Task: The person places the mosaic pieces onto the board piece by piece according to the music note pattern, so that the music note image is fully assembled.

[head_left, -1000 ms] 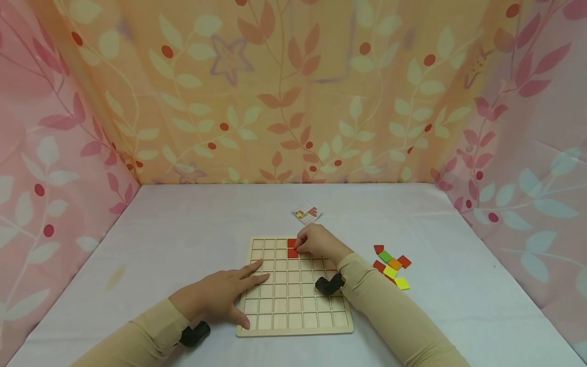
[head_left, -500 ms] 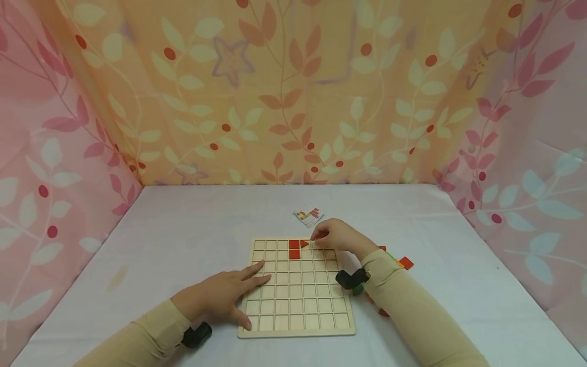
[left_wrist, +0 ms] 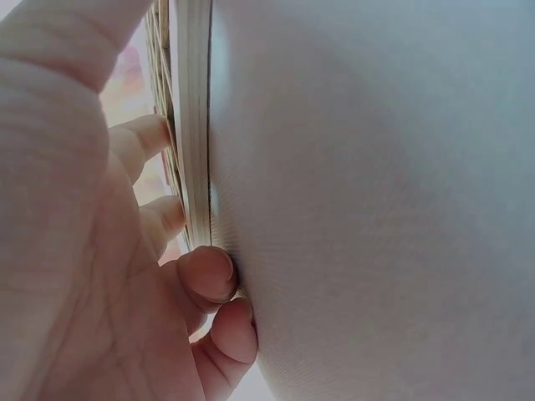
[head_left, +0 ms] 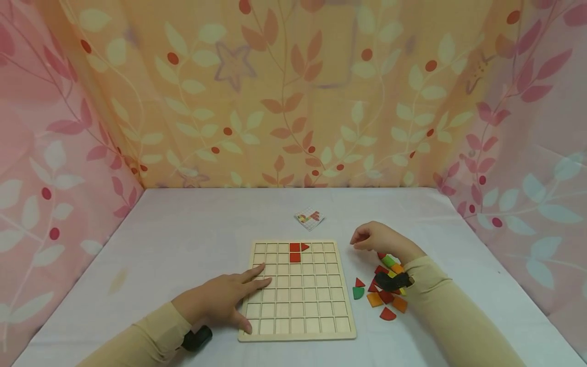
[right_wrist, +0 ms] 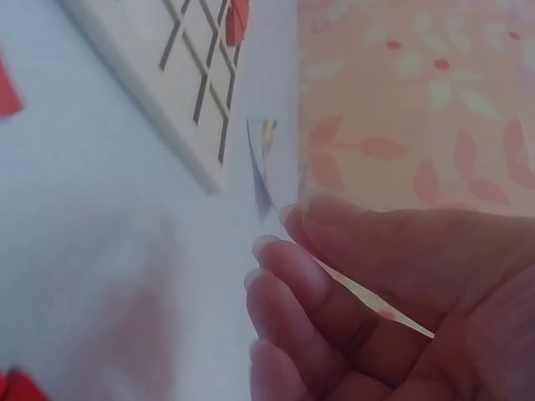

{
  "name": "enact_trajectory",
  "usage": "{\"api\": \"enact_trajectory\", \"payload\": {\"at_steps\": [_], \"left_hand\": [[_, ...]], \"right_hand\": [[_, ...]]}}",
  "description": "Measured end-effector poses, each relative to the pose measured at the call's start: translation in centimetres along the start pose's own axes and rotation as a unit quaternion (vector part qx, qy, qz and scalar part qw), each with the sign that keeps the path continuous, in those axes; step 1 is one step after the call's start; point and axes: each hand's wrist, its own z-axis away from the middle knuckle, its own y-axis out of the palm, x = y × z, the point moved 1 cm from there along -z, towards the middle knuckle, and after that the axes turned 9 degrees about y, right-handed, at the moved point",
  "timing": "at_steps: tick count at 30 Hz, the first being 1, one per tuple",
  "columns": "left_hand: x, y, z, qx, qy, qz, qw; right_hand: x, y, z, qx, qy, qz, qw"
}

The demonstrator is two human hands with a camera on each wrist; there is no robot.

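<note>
A wooden grid board (head_left: 298, 300) lies on the table before me. Two red square tiles (head_left: 295, 253) sit one above the other in its top rows, with a red triangle tile (head_left: 304, 247) beside the upper one. My left hand (head_left: 224, 293) rests spread on the board's left edge, two fingers over the grid and the thumb at the lower corner. In the left wrist view, other fingertips (left_wrist: 209, 271) reach down beside the board's side. My right hand (head_left: 378, 237) is in the air off the board's upper right, fingers loosely bent; the right wrist view shows nothing between thumb and fingers.
Right of the board lies a loose pile of red, green, orange and yellow tiles (head_left: 388, 313), partly covered by the right wrist's black camera (head_left: 393, 281). Behind the board is a small pattern card (head_left: 310, 217). Patterned cloth (head_left: 293, 102) hangs behind the table.
My right hand has left the red triangle tile in the top row and moved right, off the board, toward the tile pile. My left hand stays in place.
</note>
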Motion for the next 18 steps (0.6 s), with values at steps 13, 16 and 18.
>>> {"api": "enact_trajectory", "payload": {"at_steps": [13,16,18], "left_hand": [[-0.1,0.1,-0.1,-0.001,-0.001,0.002,1.0000],[0.0,0.1,0.0,-0.002,0.001,0.000,1.0000],[0.0,0.1,0.0,-0.002,0.001,-0.001,1.0000]], "right_hand": [[-4.1,-0.3,2.9,0.020,0.068,-0.018,0.9973],[-4.9,-0.1,3.4,0.027,0.082,-0.029,0.9959],[-5.3,0.1,3.6,0.029,0.086,-0.039,0.9951]]}}
